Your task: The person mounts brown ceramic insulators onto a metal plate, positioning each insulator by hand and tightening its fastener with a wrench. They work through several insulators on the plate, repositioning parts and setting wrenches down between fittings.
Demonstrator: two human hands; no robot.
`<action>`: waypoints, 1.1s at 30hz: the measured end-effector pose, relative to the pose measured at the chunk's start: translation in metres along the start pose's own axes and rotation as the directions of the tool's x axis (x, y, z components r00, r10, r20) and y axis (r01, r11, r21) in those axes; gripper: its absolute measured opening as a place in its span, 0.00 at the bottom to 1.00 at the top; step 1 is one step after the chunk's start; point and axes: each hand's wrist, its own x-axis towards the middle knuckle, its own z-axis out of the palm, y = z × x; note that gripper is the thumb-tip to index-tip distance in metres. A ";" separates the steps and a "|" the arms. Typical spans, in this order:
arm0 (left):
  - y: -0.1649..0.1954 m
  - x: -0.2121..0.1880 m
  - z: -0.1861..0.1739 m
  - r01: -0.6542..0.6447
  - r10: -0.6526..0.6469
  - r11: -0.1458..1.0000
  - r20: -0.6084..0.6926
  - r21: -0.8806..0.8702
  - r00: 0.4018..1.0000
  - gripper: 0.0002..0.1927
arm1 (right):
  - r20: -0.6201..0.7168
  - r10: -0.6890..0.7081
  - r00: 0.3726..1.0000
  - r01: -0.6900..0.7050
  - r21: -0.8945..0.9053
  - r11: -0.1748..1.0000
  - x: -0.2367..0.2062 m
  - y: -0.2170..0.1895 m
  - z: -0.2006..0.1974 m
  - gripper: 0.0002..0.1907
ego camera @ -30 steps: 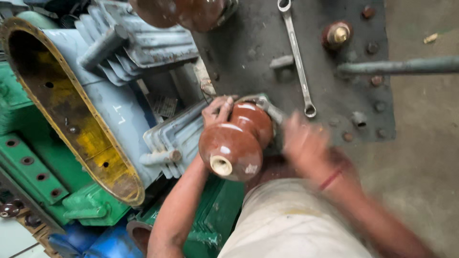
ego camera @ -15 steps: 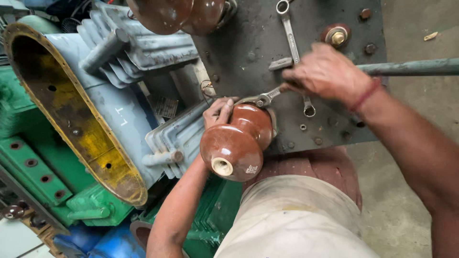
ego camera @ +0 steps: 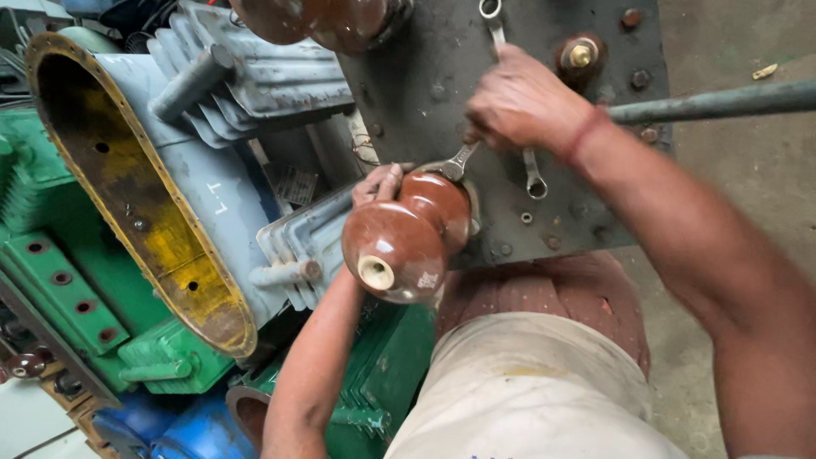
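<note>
A brown ceramic insulator stands out from a dark grey metal cover plate. My left hand reaches up behind the insulator and presses against its base. My right hand grips a silver spanner whose jaw sits at the insulator's base. A second, longer spanner lies on the plate under my right hand.
A second brown insulator stands at the top edge. A brass stud and several bolts dot the plate. A grey bar crosses at right. A grey finned tank with a yellow rim and green casings lie at left.
My right hand has moved up from beside the insulator to the plate and has taken hold of the short spanner. My left hand has stayed behind the insulator.
</note>
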 end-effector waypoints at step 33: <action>-0.011 0.005 -0.001 -0.001 0.002 0.999 0.043 -0.037 0.999 0.17 | -0.139 0.633 0.762 -0.597 0.229 0.769 -0.065 -0.090 -0.001 0.18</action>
